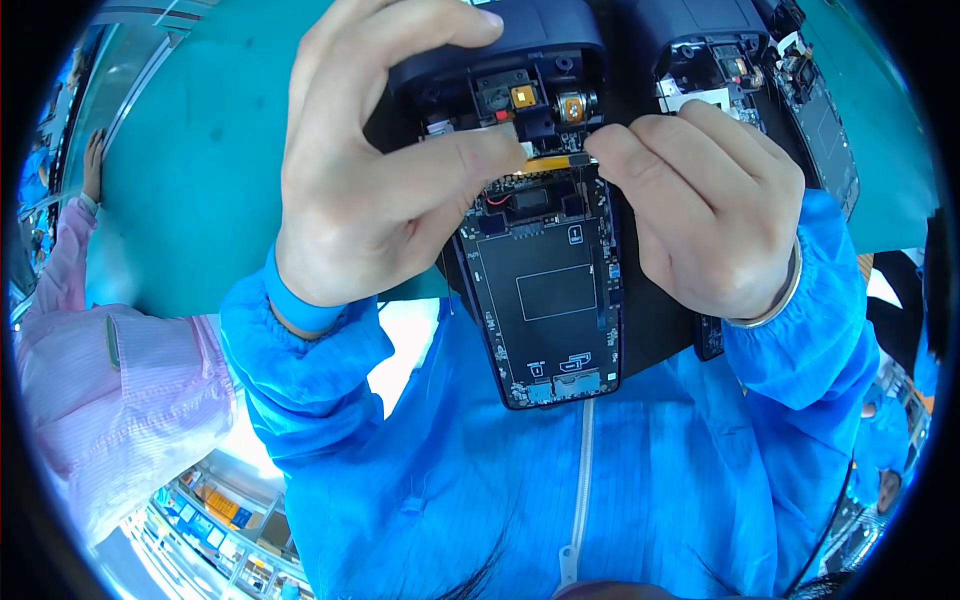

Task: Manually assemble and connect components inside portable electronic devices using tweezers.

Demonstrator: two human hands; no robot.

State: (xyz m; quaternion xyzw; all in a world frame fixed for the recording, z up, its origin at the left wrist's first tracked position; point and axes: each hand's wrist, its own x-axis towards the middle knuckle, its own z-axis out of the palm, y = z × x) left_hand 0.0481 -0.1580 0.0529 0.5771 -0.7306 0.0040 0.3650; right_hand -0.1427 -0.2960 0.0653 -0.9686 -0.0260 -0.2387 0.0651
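Observation:
An opened black handheld device (555, 290) lies in front of me, its long circuit board showing under a dark, bulky head housing (490, 45). My left hand (365, 170) grips the housing's left side, the index finger over its top and the thumb down on the inner parts. Between the thumb tip and my right hand runs a short orange flex cable (550, 163) with a dark end. My right hand (705, 200) is closed, thumb and index finger pinched at that dark end. Small camera-like modules (523, 97) sit in the housing above the cable.
A second opened device (715, 50) stands to the right, partly behind my right hand. Beyond it lies another device (820, 130) with exposed parts. They rest on a green mat (200, 200). A person in a pink striped sleeve (130, 390) is at the left, one hand at the table edge.

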